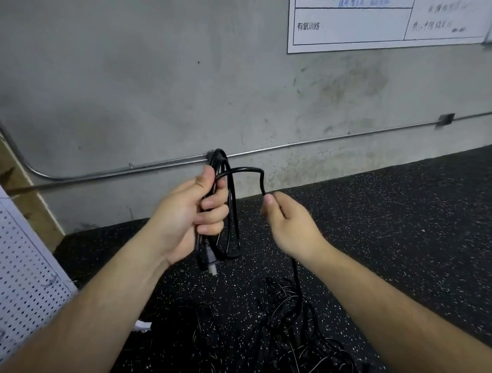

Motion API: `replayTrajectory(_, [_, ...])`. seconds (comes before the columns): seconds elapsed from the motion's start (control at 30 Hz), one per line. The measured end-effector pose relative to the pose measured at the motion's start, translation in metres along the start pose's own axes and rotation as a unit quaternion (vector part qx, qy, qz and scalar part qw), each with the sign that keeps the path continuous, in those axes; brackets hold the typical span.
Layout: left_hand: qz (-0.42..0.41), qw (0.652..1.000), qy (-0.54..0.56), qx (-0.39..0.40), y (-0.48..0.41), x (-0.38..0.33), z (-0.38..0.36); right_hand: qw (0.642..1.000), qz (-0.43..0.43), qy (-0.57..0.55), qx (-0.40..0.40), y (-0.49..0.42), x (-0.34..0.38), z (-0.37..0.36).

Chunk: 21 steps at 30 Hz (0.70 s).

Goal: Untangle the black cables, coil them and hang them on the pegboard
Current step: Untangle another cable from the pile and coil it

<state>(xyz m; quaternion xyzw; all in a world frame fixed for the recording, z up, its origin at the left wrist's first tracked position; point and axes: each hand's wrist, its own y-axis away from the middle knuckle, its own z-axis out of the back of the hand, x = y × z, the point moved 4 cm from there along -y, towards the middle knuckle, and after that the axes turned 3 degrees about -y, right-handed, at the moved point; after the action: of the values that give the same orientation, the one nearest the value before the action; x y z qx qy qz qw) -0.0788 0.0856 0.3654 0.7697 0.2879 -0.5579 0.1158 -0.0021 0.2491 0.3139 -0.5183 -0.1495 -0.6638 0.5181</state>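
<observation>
My left hand point(195, 212) grips a partly wound coil of black cable point(231, 213), with several loops standing above and hanging below the fist. A plug point(211, 262) dangles under the coil. From the coil's top one strand arches right to my right hand point(291, 225), which pinches it between thumb and fingers. The same strand runs down past my right wrist into a tangled pile of black cables point(298, 333) on the floor. The white pegboard point(15, 276) leans at the left edge, apart from both hands.
A grey concrete wall with a metal conduit pipe point(338, 139) stands straight ahead. A white printed chart point(384, 21) hangs at upper right. The floor is black speckled rubber point(405, 219). A small white object point(143, 325) lies by the pegboard's foot.
</observation>
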Motion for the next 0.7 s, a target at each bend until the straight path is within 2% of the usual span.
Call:
replayTrajectory(0.1, [-0.007,1.000,-0.023,-0.010,-0.002,0.012,-0.012,0.999,0.028,0.023,-0.013,0.004,0.017,-0.017])
replayTrajectory(0.27, [-0.006,0.982,-0.167,-0.092,0.000,0.035,-0.032,0.998,0.042,0.034,-0.028,0.006,0.035,-0.018])
replayTrajectory(0.4, [-0.021,0.963,-0.249,-0.096,0.004,0.034,-0.032,0.993,0.060,0.093,-0.048,0.008,0.039,-0.012])
replayTrajectory(0.47, [-0.037,0.940,-0.323,-0.101,0.006,0.032,-0.030,0.992,0.058,0.097,-0.047,0.009,0.039,-0.011])
replayTrajectory(0.57, [-0.076,0.883,-0.447,-0.122,0.004,0.032,-0.026,0.991,0.061,0.110,-0.048,0.012,0.040,-0.010])
replayTrajectory(0.7, [-0.115,0.854,-0.472,-0.185,0.002,0.028,-0.022,0.987,0.110,0.120,0.002,0.017,0.048,-0.019])
